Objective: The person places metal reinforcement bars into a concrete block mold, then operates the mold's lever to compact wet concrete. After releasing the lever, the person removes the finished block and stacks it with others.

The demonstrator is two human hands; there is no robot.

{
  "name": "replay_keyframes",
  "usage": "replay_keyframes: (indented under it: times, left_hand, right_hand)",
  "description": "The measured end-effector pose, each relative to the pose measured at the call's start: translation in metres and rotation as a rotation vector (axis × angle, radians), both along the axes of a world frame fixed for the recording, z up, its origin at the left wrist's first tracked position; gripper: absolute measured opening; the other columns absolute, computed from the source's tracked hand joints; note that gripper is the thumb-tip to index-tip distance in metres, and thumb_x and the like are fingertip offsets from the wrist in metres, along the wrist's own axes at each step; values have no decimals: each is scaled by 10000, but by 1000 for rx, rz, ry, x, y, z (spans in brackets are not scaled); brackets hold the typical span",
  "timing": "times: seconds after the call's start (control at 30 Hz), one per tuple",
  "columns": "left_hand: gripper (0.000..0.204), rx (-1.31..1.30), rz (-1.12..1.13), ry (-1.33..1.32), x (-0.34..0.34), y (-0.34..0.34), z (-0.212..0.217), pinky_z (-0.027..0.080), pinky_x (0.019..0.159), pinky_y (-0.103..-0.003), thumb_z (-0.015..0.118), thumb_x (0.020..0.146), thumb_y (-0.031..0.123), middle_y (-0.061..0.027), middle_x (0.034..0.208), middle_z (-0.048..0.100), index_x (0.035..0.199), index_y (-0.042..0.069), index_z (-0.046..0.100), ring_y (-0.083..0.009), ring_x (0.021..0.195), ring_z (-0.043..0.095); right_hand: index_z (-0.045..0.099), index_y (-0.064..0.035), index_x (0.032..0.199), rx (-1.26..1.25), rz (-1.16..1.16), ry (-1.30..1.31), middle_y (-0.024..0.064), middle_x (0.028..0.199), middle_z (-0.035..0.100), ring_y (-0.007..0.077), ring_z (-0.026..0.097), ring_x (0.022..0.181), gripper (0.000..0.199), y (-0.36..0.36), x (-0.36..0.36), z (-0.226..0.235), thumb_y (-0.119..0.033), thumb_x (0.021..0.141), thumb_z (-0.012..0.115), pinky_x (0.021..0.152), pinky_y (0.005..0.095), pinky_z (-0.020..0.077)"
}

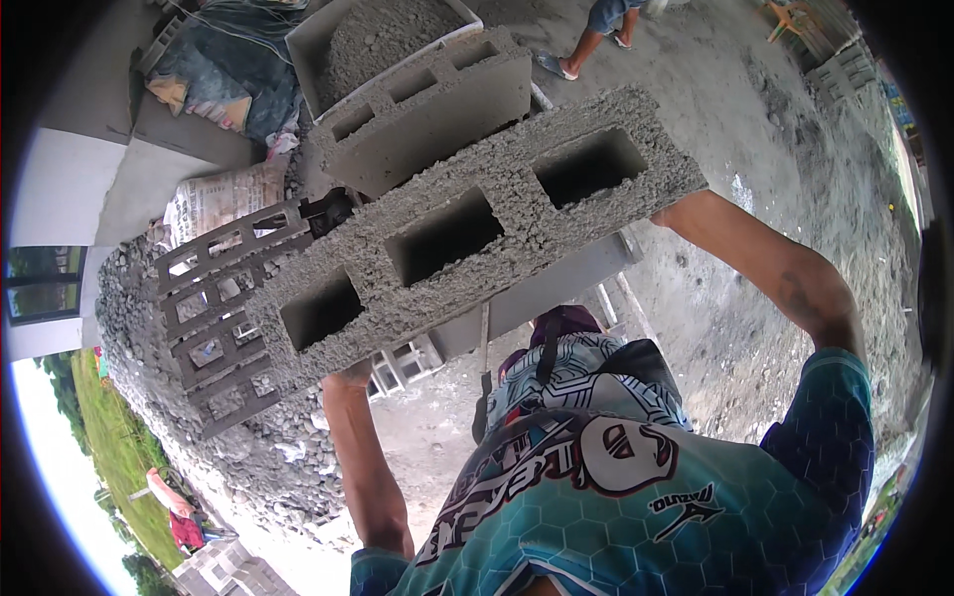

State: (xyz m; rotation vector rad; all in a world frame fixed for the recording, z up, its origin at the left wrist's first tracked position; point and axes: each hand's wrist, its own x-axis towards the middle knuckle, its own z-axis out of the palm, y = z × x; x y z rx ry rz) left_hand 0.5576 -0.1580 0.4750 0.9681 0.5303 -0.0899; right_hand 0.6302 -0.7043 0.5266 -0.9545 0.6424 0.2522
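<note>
A grey hollow concrete block (517, 214) with three open cores fills the middle of the view, tilted with its right end higher. Both arms reach up to it. My left hand (348, 377) grips it near its lower left side, and my right hand (678, 211) has hold of its right end. The fingers of both hands are mostly hidden by the block. Just beyond it stands a second hollow block (437, 124), its cored face up. Under the held block, part of a flat grey surface (566, 283) shows.
A box of grey mix (383, 45) stands behind the second block. To the left are a grate-like metal frame (214, 323), a gravel heap (139, 308), a white sack (224, 204) and a dark tarp (234, 70). One person's legs (594, 35) show at the top; another person (179, 512) is far left.
</note>
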Motion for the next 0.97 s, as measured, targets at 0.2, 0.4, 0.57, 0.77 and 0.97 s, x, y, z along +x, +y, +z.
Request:
replay_keyframes:
  times: [0.2,0.4,0.57,0.77,0.97]
  left_hand:
    - [611,-203,-271,-176,14,-10,12,412,1202,-501,609,1019,564,-48,1472,630,1461,141,615,-288,1373,555]
    - [731,-84,-228,-194,4,-2,9,417,1185,-540,619,961,649,-60,1490,606,1503,161,568,-308,1396,537]
    - [724,-133,-268,-135,-3,5,6,413,1186,-532,644,947,657,-30,1492,606,1500,195,575,-295,1398,532]
    - [737,-46,-376,-139,10,22,-15,419,1171,-541,679,915,658,-54,1468,618,1476,188,594,-325,1378,545]
    - [649,-75,-400,-53,7,10,-12,457,1141,-538,720,965,464,-143,1446,617,1475,90,572,-344,1333,577]
  right_hand:
    - [614,-86,1411,-30,56,14,154,1433,617,345,609,1277,475,-22,1,11,-402,1070,518,1023,536,548]
    - [575,-109,1462,-19,137,24,147,1493,574,353,561,1340,549,-15,9,10,-469,1052,509,1048,556,524]
    - [542,-129,1505,-30,162,20,142,1543,539,360,521,1393,613,-13,3,14,-525,1038,501,1069,573,503]
    - [503,-152,1556,-70,240,10,136,1603,496,368,473,1456,692,-28,4,24,-591,1021,492,1093,594,479]
    - [441,-173,1618,-624,236,-47,135,1661,440,361,406,1523,746,-37,-10,70,-595,1005,488,1111,618,453]
